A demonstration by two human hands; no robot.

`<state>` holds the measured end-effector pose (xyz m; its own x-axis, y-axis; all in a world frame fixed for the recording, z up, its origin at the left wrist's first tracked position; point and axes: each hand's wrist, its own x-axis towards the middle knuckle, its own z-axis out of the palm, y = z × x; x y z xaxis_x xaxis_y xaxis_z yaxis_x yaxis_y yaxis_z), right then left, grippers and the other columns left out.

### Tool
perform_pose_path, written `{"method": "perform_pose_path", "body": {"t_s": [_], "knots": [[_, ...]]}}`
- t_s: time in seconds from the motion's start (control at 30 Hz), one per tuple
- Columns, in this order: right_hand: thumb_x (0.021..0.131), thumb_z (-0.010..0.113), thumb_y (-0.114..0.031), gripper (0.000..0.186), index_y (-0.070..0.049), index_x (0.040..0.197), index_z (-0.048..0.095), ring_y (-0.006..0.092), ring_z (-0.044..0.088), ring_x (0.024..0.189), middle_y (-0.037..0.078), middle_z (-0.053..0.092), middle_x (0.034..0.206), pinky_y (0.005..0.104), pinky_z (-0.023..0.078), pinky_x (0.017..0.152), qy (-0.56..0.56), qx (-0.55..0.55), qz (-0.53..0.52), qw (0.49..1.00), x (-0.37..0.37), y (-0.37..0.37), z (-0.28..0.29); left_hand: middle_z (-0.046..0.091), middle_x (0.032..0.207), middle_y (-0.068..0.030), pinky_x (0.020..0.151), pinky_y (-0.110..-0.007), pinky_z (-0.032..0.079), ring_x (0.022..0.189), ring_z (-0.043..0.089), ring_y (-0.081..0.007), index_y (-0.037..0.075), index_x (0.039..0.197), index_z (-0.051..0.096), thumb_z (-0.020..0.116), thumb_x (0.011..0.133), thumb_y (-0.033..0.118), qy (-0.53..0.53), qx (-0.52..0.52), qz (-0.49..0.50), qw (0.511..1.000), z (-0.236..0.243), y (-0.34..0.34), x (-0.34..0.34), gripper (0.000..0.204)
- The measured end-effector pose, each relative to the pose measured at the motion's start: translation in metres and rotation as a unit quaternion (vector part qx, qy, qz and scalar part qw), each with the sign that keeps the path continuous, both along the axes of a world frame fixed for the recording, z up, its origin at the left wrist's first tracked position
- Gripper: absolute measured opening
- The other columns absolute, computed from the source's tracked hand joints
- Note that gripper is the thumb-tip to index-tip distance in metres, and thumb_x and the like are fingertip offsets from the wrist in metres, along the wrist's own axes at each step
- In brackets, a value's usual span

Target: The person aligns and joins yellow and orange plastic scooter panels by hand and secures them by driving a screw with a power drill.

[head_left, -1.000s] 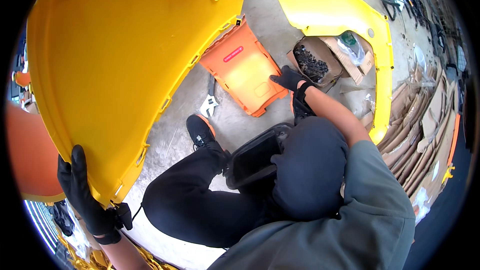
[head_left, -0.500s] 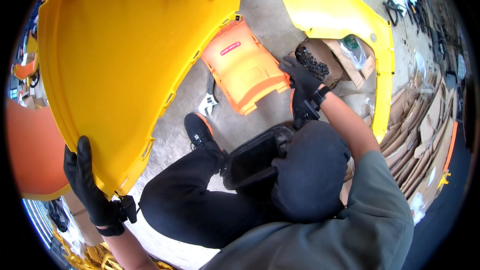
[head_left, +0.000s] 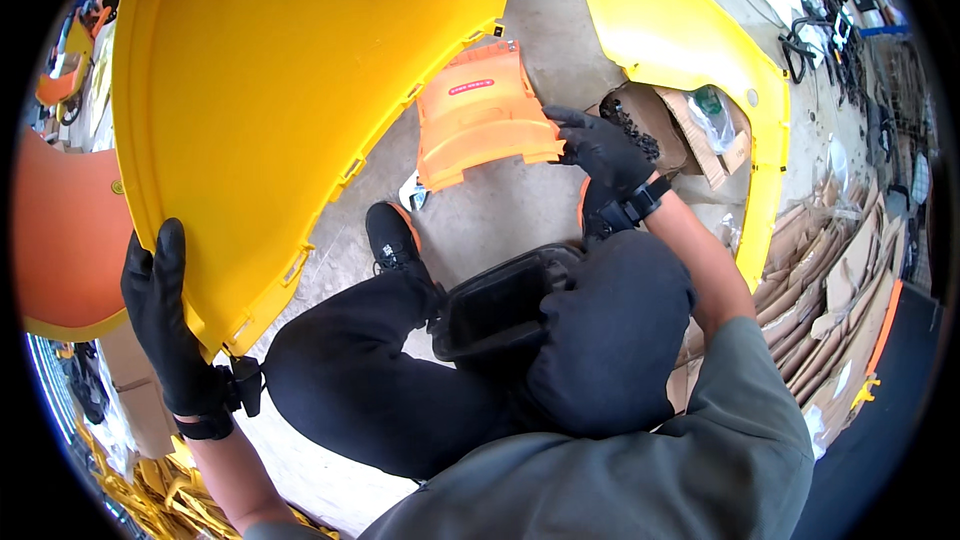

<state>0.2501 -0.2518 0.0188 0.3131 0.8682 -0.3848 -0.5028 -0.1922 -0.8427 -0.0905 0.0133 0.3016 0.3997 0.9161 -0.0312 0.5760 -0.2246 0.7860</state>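
A large curved yellow plastic panel (head_left: 260, 120) with clips along its edge fills the left side. My left hand (head_left: 165, 330), in a black glove, closes around its lower left corner. Ahead of my feet, a smaller orange plastic cover (head_left: 480, 120) with a red label is tilted. My gloved right hand (head_left: 605, 155) grips its right corner. Beside that hand stands an open cardboard box (head_left: 675, 130) holding small black parts (head_left: 630, 118). The silver head of an adjustable wrench (head_left: 412, 192) shows under the orange cover's left edge; its handle is hidden.
Another yellow panel (head_left: 670, 25) arches around the box on the right. A black plastic bin (head_left: 500, 312) sits between my legs. Flattened cardboard (head_left: 825, 290) is stacked at right. An orange panel (head_left: 70, 230) stands at far left, with yellow parts (head_left: 170, 495) below.
My right hand has taken hold of the orange cover and tipped it, turning it straighter and covering more of the wrench. The view has shifted slightly; my left hand keeps its grip.
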Motion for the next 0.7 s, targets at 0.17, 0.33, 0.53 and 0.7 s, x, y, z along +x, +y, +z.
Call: {"method": "perform_pose_path", "body": {"t_s": [0.17,0.33,0.53,0.7], "knots": [[0.097,0.053,-0.016,0.038,0.002,0.131,0.049,0.0155,0.062,0.099,0.014,0.056,0.123,0.0340,0.056,0.083,-0.373,-0.053,0.154,0.914,0.008,-0.005,-0.023,0.071,0.098,-0.0093,0.082,-0.026,0.050,0.084,0.066,-0.0150,0.000,0.115,0.064,0.065,0.092,0.039,-0.049,0.024,0.018,0.998,-0.001,-0.005,0.005,0.046],[0.097,0.057,-0.029,0.047,-0.004,0.136,0.046,0.0156,0.061,0.098,0.009,0.056,0.122,0.0292,0.054,0.074,-0.139,-0.201,-0.035,0.969,-0.007,0.011,-0.029,0.070,0.099,-0.0097,0.080,-0.025,0.050,0.084,0.066,-0.0154,-0.001,0.116,0.063,0.064,0.093,0.038,-0.017,0.027,0.006,0.999,0.002,-0.004,0.001,0.045],[0.097,0.058,-0.023,0.048,-0.004,0.138,0.044,0.0202,0.057,0.116,0.011,0.056,0.132,0.0327,0.049,0.093,-0.031,-0.028,0.003,0.999,0.000,0.011,0.002,0.070,0.099,-0.0089,0.079,-0.024,0.050,0.083,0.066,-0.0143,-0.001,0.116,0.063,0.064,0.093,0.036,-0.029,0.038,-0.041,0.998,0.007,-0.006,0.002,0.043],[0.094,0.057,-0.011,0.042,-0.001,0.134,0.050,0.0246,0.059,0.117,0.015,0.057,0.131,0.0322,0.048,0.097,-0.458,0.232,0.041,0.857,0.013,-0.007,0.016,0.070,0.100,-0.0092,0.079,-0.024,0.049,0.084,0.066,-0.0138,-0.002,0.117,0.063,0.063,0.094,0.033,-0.072,0.003,-0.020,0.997,0.014,-0.019,0.010,0.042]]}}
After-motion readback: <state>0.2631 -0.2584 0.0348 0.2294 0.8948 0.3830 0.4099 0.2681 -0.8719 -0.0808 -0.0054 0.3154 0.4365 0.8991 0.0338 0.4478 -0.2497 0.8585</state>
